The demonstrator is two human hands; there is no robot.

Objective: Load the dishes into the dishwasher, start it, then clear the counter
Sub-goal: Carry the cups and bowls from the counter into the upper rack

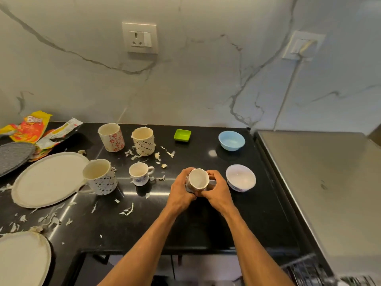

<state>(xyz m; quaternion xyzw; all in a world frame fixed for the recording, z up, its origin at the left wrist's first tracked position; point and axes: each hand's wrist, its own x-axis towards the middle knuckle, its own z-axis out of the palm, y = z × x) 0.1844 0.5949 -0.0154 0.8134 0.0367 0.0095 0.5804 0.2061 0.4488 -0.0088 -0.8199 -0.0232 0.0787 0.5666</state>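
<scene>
Black counter (206, 223): five cups (111, 137) (143, 141) (100, 176) (139, 173), three bowls (182, 135) (231, 140) (240, 177), two plates (49, 179) (22, 259); both hands' (180, 191) (219, 191) fingers (212, 174) grip one cup (198, 179).

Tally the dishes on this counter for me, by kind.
Cups: 5 (flowered mug, back patterned mug, front patterned mug, handled teacup, held cup)
Bowls: 2 (blue bowl, white bowl)
Plates: 2 (large plate, near plate)
Green dish: 1
Total: 10
Grey disc, kind unclear: left out
</scene>
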